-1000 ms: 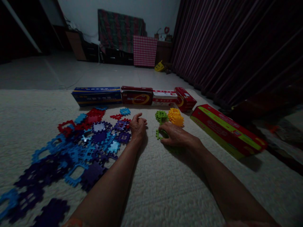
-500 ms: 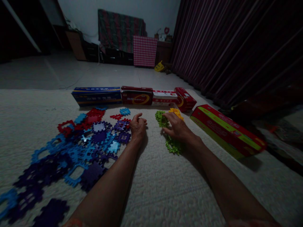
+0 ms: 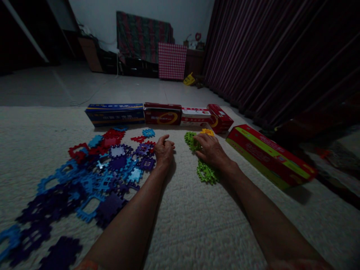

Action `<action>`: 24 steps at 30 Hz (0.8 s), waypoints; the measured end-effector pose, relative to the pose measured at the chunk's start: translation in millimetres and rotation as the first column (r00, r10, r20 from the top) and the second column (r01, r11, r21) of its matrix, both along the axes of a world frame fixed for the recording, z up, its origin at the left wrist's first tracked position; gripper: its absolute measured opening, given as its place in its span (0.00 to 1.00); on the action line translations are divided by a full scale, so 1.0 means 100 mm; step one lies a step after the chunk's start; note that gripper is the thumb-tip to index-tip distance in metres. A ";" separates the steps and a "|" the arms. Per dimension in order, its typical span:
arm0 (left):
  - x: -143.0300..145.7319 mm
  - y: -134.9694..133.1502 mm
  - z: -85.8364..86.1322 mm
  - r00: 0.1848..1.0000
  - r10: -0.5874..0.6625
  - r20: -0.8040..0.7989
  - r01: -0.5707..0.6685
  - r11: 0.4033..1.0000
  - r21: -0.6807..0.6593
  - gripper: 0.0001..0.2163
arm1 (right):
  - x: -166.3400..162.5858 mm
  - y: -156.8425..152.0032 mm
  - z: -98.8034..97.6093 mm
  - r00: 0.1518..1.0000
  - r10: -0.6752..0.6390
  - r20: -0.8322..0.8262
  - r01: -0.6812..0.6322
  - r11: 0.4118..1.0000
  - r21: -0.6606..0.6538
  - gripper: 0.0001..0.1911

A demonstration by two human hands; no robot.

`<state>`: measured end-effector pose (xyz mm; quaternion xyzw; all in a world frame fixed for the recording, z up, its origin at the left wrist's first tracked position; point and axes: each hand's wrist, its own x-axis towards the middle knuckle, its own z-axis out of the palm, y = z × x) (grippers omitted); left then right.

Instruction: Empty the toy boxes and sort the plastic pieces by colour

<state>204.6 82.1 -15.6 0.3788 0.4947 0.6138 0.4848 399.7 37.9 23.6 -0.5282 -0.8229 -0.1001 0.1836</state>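
Observation:
Over the light quilted cover, my left hand [image 3: 164, 150] is held loosely, its index finger stretched out and the others bent, with nothing in it. It is beside the right edge of a pile of purple plastic building pieces [image 3: 118, 163]. My right hand [image 3: 211, 150] has its fingers and thumb round the right side of the green toothed building pieces [image 3: 190, 139]. Another green piece [image 3: 206, 173] lies below that wrist. Just behind the right hand's knuckles are yellow-orange pieces [image 3: 207, 132], partly hidden.
Light-blue pieces [image 3: 87, 182] and red pieces [image 3: 108, 141] mix into the left pile. A blue box [image 3: 115, 115], a dark red box [image 3: 162, 114], a white-and-red box [image 3: 196, 117] and another red box [image 3: 221, 118] line the back. A long red-and-green box [image 3: 270, 155] stands at right.
My right hand has lowered slightly and drawn its fingers in against the green pieces, uncovering more of the lower green one. The left hand has stayed put.

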 end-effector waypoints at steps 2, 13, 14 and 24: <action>0.00 -0.01 0.01 1.000 -0.002 -0.004 0.002 1.000 -0.003 0.21 | 0.01 0.00 0.00 1.000 0.001 0.000 -0.001 1.000 -0.003 0.29; -0.01 0.01 -0.03 1.000 -0.008 -0.026 0.008 1.000 0.026 0.22 | 0.01 -0.01 0.07 0.998 0.000 -0.056 -0.001 1.000 -0.021 0.24; -0.01 0.01 -0.04 1.000 -0.009 -0.026 0.010 0.999 0.033 0.22 | 0.02 -0.02 0.10 0.998 -0.005 -0.069 0.003 0.999 -0.036 0.22; -0.01 0.02 -0.04 0.999 -0.001 -0.039 0.002 0.999 0.039 0.22 | 0.13 -0.33 0.50 0.987 -0.161 0.002 0.129 0.785 -0.606 0.14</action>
